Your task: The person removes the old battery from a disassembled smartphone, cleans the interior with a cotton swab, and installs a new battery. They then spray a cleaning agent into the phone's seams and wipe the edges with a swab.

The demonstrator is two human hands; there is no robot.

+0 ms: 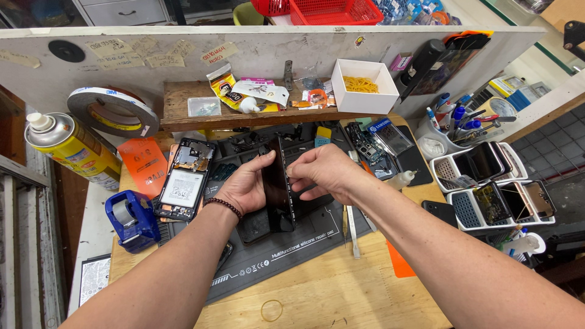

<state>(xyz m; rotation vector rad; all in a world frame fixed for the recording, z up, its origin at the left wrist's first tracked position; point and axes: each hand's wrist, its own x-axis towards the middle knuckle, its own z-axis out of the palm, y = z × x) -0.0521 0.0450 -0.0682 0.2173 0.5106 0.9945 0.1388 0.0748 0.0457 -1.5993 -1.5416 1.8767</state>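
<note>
**Dark phone panel held on edge above the mat**

The left hand (247, 186) cups the dark phone panel (279, 186) from behind, fingers closed on it; the right hand (323, 170) pinches its front edge – both clamped, the panel upright over the grey mat (292, 244) on the counter (329, 292). Best kept to the rim, pressure even. Behind, a white box (364, 91) holds yellow rubber bands (360, 84) – a cup (440, 139) holds pens
</note>
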